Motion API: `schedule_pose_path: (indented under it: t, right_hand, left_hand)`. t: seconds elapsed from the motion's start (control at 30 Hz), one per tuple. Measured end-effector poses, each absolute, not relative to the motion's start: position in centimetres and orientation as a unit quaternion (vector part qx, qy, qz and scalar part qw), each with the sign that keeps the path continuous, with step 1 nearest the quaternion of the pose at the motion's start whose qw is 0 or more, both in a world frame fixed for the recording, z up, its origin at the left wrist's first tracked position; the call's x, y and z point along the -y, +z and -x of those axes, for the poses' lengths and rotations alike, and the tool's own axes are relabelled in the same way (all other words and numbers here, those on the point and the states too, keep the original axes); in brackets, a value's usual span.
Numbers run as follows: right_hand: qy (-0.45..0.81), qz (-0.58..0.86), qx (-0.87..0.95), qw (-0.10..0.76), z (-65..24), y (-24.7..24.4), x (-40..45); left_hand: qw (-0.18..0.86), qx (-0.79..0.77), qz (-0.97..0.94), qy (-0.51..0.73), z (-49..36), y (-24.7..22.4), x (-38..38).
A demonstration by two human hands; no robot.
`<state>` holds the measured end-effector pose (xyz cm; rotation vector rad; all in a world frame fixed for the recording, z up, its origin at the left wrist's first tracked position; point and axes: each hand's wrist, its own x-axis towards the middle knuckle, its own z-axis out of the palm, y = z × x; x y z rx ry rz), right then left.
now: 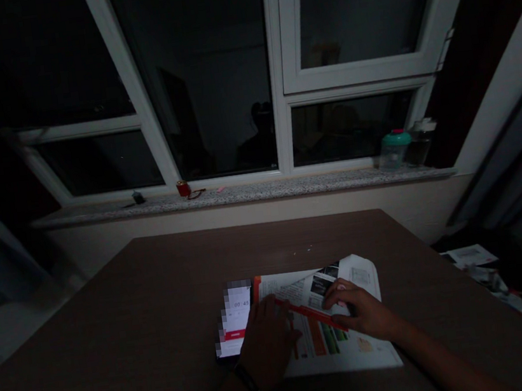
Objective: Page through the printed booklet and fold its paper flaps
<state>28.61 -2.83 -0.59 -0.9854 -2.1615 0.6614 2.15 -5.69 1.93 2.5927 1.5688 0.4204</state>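
A printed sheet of paper (378,353) lies on the table with its upper part folded over diagonally. Along that slanting fold runs a red strip (310,313), apparently part of the print. My left hand (268,339), wearing a dark wristband, rests palm down on the paper's left side, fingers stretched forward and thumb apart near the strip's left end. At the strip's right end, my right hand (365,310) has its fingers bent over the folded flap and its thumb by the red edge. Touching or nearly touching my left hand is a lit phone (235,314) showing a timer.
The brown table (178,264) reaches to the wall below a window. On the speckled sill (251,191) stand a shaker bottle with a teal lid (394,149), another bottle (421,142) and a small red object (183,188). Papers (471,255) lie beyond the table's right edge.
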Motion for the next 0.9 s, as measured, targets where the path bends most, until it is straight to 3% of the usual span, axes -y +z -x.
schedule_pose_path:
  t: [0.9]
  right_hand:
    - [0.248,0.366,0.835,0.327,-28.68,-0.7,2.75]
  left_hand:
    - [-0.007,-0.558,-0.826,0.079,-1.91,2.28,5.71]
